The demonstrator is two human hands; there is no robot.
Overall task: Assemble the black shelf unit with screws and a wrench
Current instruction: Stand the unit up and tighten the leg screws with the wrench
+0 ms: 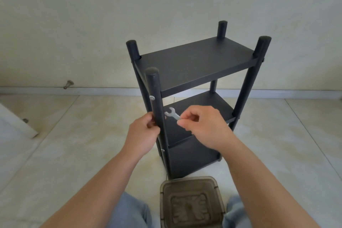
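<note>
The black shelf unit (194, 61) stands upright on the floor with three boards between four round posts. A silver screw head (152, 97) shows on the near left post (155, 94), and a second screw (162, 150) sits lower on the same post. My left hand (143, 133) is against that post at the height of the middle board, its fingertips curled at the post's left side. My right hand (201, 126) pinches the handle of a small silver wrench (171, 114), whose open jaw points toward the post.
A brown translucent plastic stool or box (192, 203) stands between my knees, just in front of the shelf. A white board (16, 126) lies on the tiled floor at the left. A door stop (68, 84) sticks out of the wall's base.
</note>
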